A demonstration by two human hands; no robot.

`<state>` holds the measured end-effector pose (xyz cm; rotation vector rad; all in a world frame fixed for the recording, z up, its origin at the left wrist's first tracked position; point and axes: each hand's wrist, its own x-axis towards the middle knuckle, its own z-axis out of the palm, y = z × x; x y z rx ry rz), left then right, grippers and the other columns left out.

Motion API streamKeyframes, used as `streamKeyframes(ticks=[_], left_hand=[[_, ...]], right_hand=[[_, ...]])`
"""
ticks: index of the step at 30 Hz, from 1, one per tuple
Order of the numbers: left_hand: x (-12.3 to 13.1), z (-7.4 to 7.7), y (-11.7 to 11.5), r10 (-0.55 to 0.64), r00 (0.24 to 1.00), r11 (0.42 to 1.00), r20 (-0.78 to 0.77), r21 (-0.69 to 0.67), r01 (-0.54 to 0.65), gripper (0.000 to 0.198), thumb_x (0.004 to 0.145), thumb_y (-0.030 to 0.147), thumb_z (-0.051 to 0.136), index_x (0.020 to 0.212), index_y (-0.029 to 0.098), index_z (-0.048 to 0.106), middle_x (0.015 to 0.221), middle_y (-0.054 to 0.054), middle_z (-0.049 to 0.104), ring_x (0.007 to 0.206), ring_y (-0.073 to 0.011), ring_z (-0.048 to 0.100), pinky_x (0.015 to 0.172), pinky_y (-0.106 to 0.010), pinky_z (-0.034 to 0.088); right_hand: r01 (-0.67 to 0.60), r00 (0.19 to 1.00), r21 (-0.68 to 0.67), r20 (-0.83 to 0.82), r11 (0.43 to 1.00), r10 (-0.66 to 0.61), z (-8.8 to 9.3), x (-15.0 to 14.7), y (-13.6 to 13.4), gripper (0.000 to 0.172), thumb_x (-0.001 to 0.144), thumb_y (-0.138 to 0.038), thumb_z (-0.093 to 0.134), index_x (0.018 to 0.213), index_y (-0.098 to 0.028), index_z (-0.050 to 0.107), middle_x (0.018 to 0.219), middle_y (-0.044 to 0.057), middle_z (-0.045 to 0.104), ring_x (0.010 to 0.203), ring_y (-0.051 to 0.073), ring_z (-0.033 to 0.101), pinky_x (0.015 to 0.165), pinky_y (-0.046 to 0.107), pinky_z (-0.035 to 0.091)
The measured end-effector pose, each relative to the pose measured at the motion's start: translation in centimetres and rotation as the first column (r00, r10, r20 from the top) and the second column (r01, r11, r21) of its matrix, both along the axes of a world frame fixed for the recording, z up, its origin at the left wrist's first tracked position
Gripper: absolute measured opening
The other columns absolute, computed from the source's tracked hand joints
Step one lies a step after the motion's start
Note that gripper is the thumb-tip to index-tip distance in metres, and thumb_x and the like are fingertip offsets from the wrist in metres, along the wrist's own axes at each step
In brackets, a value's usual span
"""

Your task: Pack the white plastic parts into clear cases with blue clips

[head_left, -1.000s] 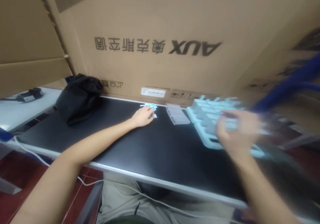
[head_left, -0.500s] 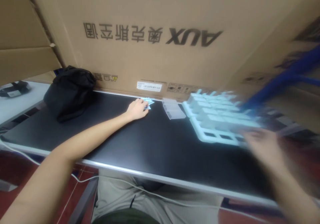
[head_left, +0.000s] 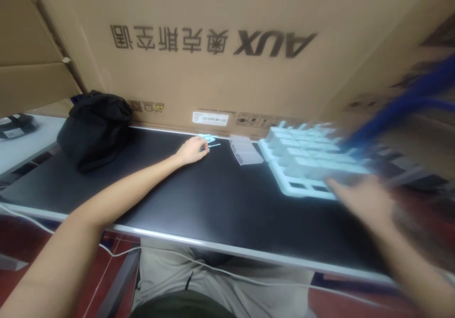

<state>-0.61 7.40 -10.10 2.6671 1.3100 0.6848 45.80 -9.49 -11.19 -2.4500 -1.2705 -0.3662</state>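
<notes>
My left hand [head_left: 194,150] rests on the black tabletop near its back edge. Its thumb and fingers are pinched on a thin light-blue piece [head_left: 215,145]. Just behind it lie small light-blue flat pieces [head_left: 207,138], partly hidden by the fingers. To the right, a light-blue rack [head_left: 284,187] has rows of block-like parts and upright prongs. My right hand [head_left: 368,202] is at the rack's front right corner, its thumb side against or close to the edge. Motion blur smears its fingers, so their grip does not show.
Between the left hand and the rack lies a clear plastic case [head_left: 245,150]. A black cloth bag [head_left: 93,131] stands at the back left. Behind the table [head_left: 199,209] rises a large cardboard box [head_left: 170,81]. A blue bar [head_left: 401,104] slants at right; a white cable [head_left: 121,251] hangs in front.
My right hand has shifted slightly left along the rack's front edge. My left hand has turned a little, and the thin light-blue piece now shows beside its fingertips. The view has shifted slightly.
</notes>
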Motion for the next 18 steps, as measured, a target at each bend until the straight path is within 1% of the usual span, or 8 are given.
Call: streamKeyframes(ticks=[2,4,6,10,14,18], left_hand=[[-0.1,-0.1,0.2,-0.022,1.000,1.000,0.005,0.014,0.022,0.013,0.096,0.031,0.066,0.093,0.020,0.072,0.106,-0.007,0.067,0.095,-0.0227,0.067,0.089,-0.038,0.057],[-0.2,-0.2,0.3,-0.049,0.999,0.998,0.004,0.036,0.049,0.013,0.096,0.031,0.066,0.094,0.019,0.072,0.105,-0.007,0.067,0.093,-0.0218,0.067,0.089,-0.037,0.056],[-0.3,-0.3,0.3,-0.084,0.996,0.994,-0.002,0.065,0.084,0.012,0.097,0.030,0.066,0.096,0.019,0.071,0.105,-0.008,0.068,0.091,-0.0209,0.066,0.089,-0.036,0.056],[-0.4,-0.5,0.5,-0.146,0.989,0.983,-0.007,0.110,0.146,0.011,0.097,0.027,0.065,0.097,0.017,0.071,0.103,-0.009,0.068,0.091,-0.0203,0.067,0.089,-0.035,0.056],[-0.4,-0.8,1.0,-0.211,0.978,0.969,-0.003,0.130,0.209,0.013,0.098,0.028,0.065,0.096,0.017,0.071,0.101,-0.008,0.069,0.089,-0.0188,0.066,0.088,-0.034,0.056],[-0.5,-1.0,1.4,-0.256,0.967,0.959,0.023,0.133,0.250,0.013,0.097,0.029,0.068,0.091,0.017,0.071,0.097,-0.007,0.069,0.085,-0.0172,0.066,0.085,-0.032,0.055]], right_hand=[[0.066,0.994,-0.092,-0.085,0.994,-0.074,0.9,-1.0,-0.2,0.078,0.091,-0.071,0.047,0.121,-0.001,0.063,0.091,0.028,0.068,0.077,0.034,0.062,0.063,0.040,0.040],[0.079,0.986,-0.146,-0.132,0.986,-0.098,1.6,-1.8,-0.4,0.079,0.092,-0.070,0.046,0.125,0.001,0.063,0.099,0.031,0.068,0.085,0.037,0.064,0.066,0.041,0.041],[0.048,0.988,-0.171,-0.139,0.984,-0.073,2.1,-2.3,-0.6,0.080,0.094,-0.068,0.043,0.126,0.002,0.063,0.101,0.032,0.068,0.089,0.040,0.065,0.068,0.042,0.041],[0.008,0.994,-0.193,-0.104,0.981,-0.028,2.4,-2.8,-0.9,0.090,0.097,-0.070,0.032,0.133,0.009,0.058,0.105,0.037,0.065,0.095,0.043,0.066,0.069,0.044,0.041],[0.005,0.997,-0.185,-0.080,0.983,-0.020,2.2,-2.8,-0.9,0.089,0.098,-0.067,0.031,0.133,0.010,0.058,0.107,0.039,0.065,0.094,0.044,0.067,0.069,0.045,0.041],[0.016,0.998,-0.175,-0.058,0.984,-0.026,2.3,-3.1,-0.8,0.082,0.100,-0.062,0.035,0.133,0.008,0.059,0.110,0.039,0.066,0.096,0.045,0.069,0.071,0.045,0.042]])
